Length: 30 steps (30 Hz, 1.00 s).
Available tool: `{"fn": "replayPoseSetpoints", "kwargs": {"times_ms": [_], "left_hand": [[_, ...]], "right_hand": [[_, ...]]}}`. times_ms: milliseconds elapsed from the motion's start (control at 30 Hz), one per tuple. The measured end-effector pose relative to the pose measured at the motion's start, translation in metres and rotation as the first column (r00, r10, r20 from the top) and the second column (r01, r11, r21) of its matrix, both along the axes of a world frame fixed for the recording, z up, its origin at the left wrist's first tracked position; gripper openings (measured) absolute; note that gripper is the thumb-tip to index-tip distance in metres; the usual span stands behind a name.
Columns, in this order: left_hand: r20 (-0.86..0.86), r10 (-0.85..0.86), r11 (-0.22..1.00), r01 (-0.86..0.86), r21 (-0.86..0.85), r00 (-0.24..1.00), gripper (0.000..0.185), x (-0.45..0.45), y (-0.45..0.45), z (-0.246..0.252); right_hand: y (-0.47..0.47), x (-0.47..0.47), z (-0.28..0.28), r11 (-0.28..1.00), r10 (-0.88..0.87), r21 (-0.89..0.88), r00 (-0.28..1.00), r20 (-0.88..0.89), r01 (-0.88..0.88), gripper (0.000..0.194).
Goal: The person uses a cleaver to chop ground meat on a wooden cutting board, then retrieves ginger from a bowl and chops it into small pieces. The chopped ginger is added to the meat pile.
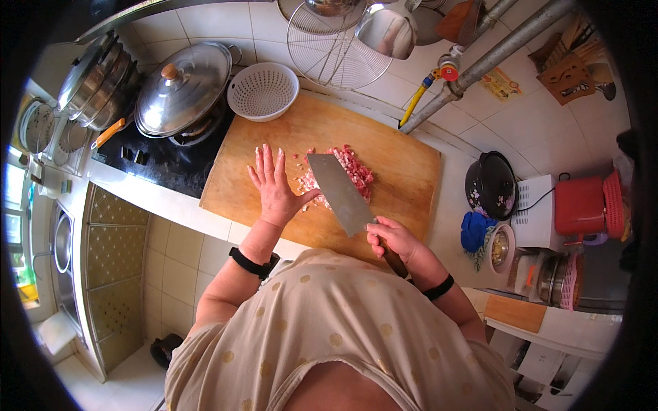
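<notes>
My right hand grips the dark wooden handle of a Chinese cleaver. Its broad blade lies flat-on to the view, slanting up and left above a heap of chopped raw meat, pink and red with pale fatty bits. Part of the heap is hidden behind the blade. Spread wide, my left hand holds nothing; its thumb tip reaches close to the blade's left edge, and I cannot tell whether they touch. Beneath everything is a large wooden cutting board. A few meat bits are scattered left of the heap.
A white plastic colander sits at the board's back left corner. Beyond it, a lidded wok stands on the black stove. A metal pipe slants down behind the board. To the right are a black lidded pot and a blue cloth.
</notes>
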<state>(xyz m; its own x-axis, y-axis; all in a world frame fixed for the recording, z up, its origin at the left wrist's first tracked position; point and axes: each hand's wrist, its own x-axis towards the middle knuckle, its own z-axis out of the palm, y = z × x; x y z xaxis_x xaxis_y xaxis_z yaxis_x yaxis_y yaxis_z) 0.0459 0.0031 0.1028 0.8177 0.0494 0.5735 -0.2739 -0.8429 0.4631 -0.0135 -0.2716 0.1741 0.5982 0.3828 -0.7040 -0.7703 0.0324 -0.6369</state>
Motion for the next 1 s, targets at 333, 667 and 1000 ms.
{"fn": "replayPoseSetpoints", "kwargs": {"times_ms": [333,667,1000], "left_hand": [[-0.041,0.012,0.991,-0.017,-0.136,0.999,0.106,0.002,0.002,0.006],[-0.382,-0.514,0.552,-0.044,-0.833,0.768,0.022,0.004,0.001,-0.018],[-0.068,-0.835,-0.198,-0.413,-0.889,0.546,0.101,0.029,-0.013,0.009]], "right_hand": [[-0.01,-0.002,-0.016,0.995,0.033,-0.102,0.992,0.124,-0.02,0.016],[-0.004,-0.002,-0.016,0.985,-0.124,0.121,0.992,-0.023,0.126,0.016],[0.015,0.001,-0.024,0.983,-0.064,0.173,0.998,-0.008,0.064,0.015]]}}
